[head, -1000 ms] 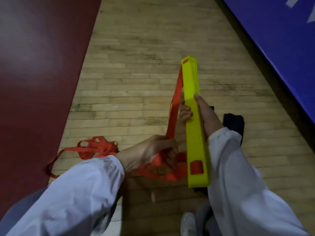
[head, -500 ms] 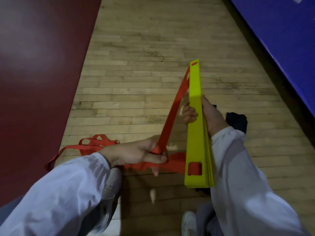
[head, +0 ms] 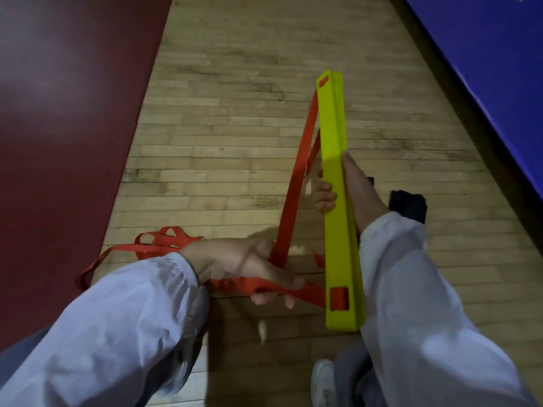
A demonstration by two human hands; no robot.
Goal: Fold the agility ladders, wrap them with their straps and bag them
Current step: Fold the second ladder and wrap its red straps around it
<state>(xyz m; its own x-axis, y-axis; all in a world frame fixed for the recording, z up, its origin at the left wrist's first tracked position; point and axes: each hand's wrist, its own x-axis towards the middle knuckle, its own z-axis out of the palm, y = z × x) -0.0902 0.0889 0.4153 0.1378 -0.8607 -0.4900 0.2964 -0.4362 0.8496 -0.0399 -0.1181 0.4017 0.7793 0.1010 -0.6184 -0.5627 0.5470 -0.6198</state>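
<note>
Above the wooden floor, the right hand grips the stacked yellow rungs; the left hand pinches the red straps. Folding appears complete; wrapping and bagging remain.

There is one view, from a wide-angle camera on the person's head. It faces forward and steeply down at the wood floor. Both sleeves come in from the bottom edge, and a shoe shows at that edge, right under the lens. The left hand on the strap and the right hand on the ladder sit close, at mid-frame. The floor runs away to the top edge, between a red mat on the left and a blue mat in the upper right corner.
</note>
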